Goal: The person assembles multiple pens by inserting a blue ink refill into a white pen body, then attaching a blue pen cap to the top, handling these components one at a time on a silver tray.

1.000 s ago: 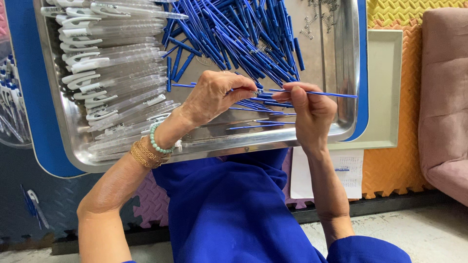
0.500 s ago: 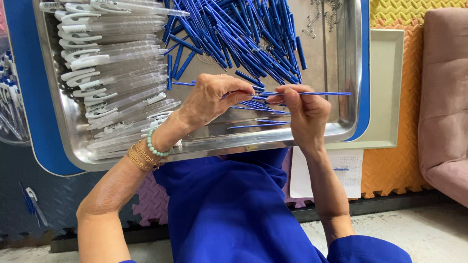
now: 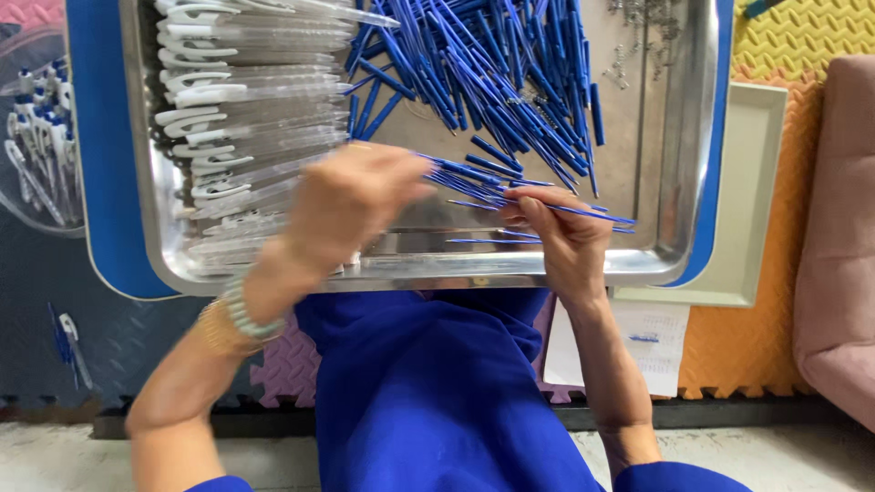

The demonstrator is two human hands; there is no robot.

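A steel tray (image 3: 679,164) rests on a blue board over my lap. It holds a heap of thin blue pen refills (image 3: 483,64) at the top middle and a stack of clear pen barrels with white clips (image 3: 246,109) on the left. My right hand (image 3: 561,237) pinches a bundle of blue refills (image 3: 474,173) that fans out to the left and right. My left hand (image 3: 351,205) is blurred, hovering over the tray next to the barrels, with fingers near the refill ends. What it holds cannot be made out.
A clear bowl of assembled pens (image 3: 36,155) sits at the far left. A white tray (image 3: 752,200) lies under the steel tray's right side, over orange and yellow foam mats. A pink cushion (image 3: 838,237) is at the right edge. A paper sheet (image 3: 638,342) lies by my knee.
My left hand has swung left, away from my right hand toward the clear barrels, and is now blurred. My right hand still holds the refills, lowered slightly.
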